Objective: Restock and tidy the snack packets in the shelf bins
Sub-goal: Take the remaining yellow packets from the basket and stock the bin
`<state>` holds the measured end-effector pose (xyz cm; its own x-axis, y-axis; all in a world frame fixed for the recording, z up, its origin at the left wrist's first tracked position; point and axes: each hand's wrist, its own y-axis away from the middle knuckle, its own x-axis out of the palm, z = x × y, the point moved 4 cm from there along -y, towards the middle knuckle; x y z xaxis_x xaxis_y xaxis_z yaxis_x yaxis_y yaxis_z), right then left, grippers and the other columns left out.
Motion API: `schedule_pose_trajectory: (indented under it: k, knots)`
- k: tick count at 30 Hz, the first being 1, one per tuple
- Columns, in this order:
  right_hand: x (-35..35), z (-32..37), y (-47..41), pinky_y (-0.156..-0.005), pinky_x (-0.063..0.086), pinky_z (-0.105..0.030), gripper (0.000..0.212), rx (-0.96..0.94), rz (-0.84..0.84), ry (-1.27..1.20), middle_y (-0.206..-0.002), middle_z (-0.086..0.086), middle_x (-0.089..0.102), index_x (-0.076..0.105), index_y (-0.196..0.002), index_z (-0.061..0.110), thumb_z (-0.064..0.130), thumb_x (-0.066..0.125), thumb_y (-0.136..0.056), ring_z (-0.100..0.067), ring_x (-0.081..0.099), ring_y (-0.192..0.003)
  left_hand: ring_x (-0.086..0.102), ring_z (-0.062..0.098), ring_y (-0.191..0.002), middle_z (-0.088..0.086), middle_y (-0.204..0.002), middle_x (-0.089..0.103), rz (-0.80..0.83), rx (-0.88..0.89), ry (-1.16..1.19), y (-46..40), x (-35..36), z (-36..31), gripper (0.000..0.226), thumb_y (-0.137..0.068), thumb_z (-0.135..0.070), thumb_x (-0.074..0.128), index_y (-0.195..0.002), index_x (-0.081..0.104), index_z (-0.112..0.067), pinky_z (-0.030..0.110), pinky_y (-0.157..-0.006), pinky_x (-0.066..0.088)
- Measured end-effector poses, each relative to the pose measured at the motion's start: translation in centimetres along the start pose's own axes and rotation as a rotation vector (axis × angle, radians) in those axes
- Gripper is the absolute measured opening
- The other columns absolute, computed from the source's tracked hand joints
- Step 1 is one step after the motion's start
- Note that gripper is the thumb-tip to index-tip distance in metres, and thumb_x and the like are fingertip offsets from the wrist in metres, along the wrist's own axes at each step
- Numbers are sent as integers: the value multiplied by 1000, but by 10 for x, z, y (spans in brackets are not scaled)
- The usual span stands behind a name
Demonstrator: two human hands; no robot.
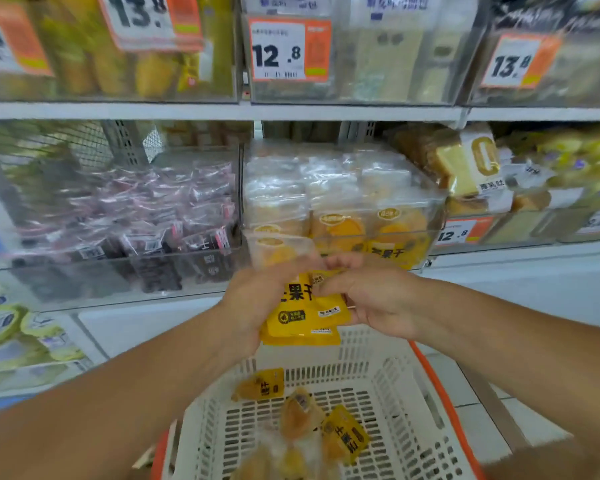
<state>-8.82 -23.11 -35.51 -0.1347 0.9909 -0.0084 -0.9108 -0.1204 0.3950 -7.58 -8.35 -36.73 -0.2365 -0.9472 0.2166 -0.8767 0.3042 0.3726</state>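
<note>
Both hands hold a small stack of yellow dried-mango packets point(303, 315) just above a white slotted basket. My left hand point(257, 299) grips the stack's left side and my right hand point(368, 296) closes on its top right edge. Directly behind the hands stands a clear shelf bin point(433, 206) holding several of the same yellow packets. More loose yellow packets point(343, 434) lie on the basket's bottom.
The white basket point(388, 379) with an orange rim sits below my hands. A clear bin of dark pink-edged packets point(160, 216) stands to the left, toast packs point(465, 168) to the right. Upper shelf bins carry price tags point(279, 51).
</note>
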Motion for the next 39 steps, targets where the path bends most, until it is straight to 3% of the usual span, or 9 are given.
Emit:
schedule_pose_trajectory:
  k: [3, 7, 11, 14, 17, 19, 25, 33, 39]
  knots:
    - [-22, 42, 12, -66, 62, -37, 19, -263, -137, 370, -91, 0, 75, 71, -108, 14, 21, 73, -91, -14, 72, -76, 73, 39, -83, 19, -92, 75, -31, 53, -112, 11, -4, -28, 47, -66, -20, 88, -107, 72, -4, 58, -75, 58]
    - [-57, 59, 0, -94, 51, -39, 32, -537, -436, 1368, -124, 8, 67, 67, -125, 31, 43, 61, -96, -17, 64, -111, 73, 31, -86, 9, -90, 76, -61, 314, -375, 1, -26, -51, 31, -68, -20, 87, -95, 72, -17, 49, -84, 57]
    - [-46, 47, -22, -72, 53, -39, 23, -529, -459, 1670, -113, 2, 61, 62, -119, 28, 35, 51, -100, -28, 65, -97, 70, 6, -85, -13, -91, 74, -124, 401, -563, -20, -43, -58, 48, -64, -33, 89, -105, 65, -35, 27, -78, 51]
    - [-49, 39, -33, -50, 43, -33, 12, -481, -537, 1706, -104, 0, 58, 58, -108, 23, 20, 57, -97, -29, 65, -80, 64, -8, -88, -20, -93, 71, -127, 458, -740, -34, -44, -66, 48, -61, -40, 90, -100, 63, -37, 12, -75, 48]
    - [-66, 35, -48, -55, 52, -36, 10, -415, -549, 1673, -90, 0, 61, 56, -90, 23, 14, 59, -95, -26, 64, -72, 49, -29, -75, -37, -76, 61, -60, 546, -962, -32, -33, -69, 43, -64, -31, 90, -78, 49, -36, -1, -59, 37]
    - [-75, 38, -56, -63, 49, -32, 17, -427, -492, 1576, -82, 3, 58, 58, -84, 24, 17, 54, -99, -22, 59, -73, 51, -24, -75, -47, -77, 55, -47, 599, -1017, -32, -31, -70, 42, -64, -31, 90, -74, 49, -34, 0, -60, 38]
    - [-87, 41, -58, -69, 43, -29, 20, -515, -311, 1381, -88, -2, 68, 71, -84, 27, 23, 59, -99, -22, 60, -79, 60, -19, -85, -31, -87, 68, -52, 500, -861, -39, -41, -67, 47, -62, -34, 89, -99, 62, -36, 3, -62, 44]
    - [-78, 45, -24, -51, 28, -15, 27, -842, -273, 1401, -59, 15, 42, 67, -63, 22, 23, 60, -89, -12, 43, -51, 71, 0, -71, -16, -80, 75, 52, 449, -734, -16, -36, -73, 38, -66, -20, 87, -98, 69, -29, 8, -55, 48]
    - [-79, 38, 2, -52, 37, -24, 28, -802, -300, 1351, -58, 11, 54, 71, -66, 19, 24, 59, -90, -15, 48, -53, 71, 1, -79, -16, -87, 75, 45, 471, -666, 7, -30, -72, 42, -59, -33, 85, -98, 69, -31, 15, -64, 52]
